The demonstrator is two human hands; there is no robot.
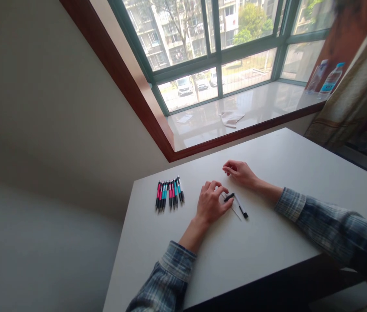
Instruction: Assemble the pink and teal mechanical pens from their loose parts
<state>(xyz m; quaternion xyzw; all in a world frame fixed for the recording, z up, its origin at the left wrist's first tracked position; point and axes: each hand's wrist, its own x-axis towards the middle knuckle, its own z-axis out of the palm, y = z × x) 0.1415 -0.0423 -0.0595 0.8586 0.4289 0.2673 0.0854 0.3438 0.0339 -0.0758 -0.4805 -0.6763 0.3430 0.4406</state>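
My left hand [210, 202] rests low over the white table, with thumb and index finger closed about a short black pen part [229, 197]. Beside those fingers lie a clear pen barrel with a black end [243, 212] and a thin white refill [236, 213], partly covered by the hand. Farther back and to the right, my right hand [240, 172] has its fingertips pinched together just above the table. Whatever is between them is too small to name. Left of both hands, several pink and blue click pens [169, 193] with black grips lie side by side in two groups.
The white table [157, 260] meets the wall below a window sill [203, 128] with a brown wooden edge. On the sill are a crumpled cloth [231, 118] and a bottle with a blue cap [331, 80]. A curtain [349, 82] hangs at the right.
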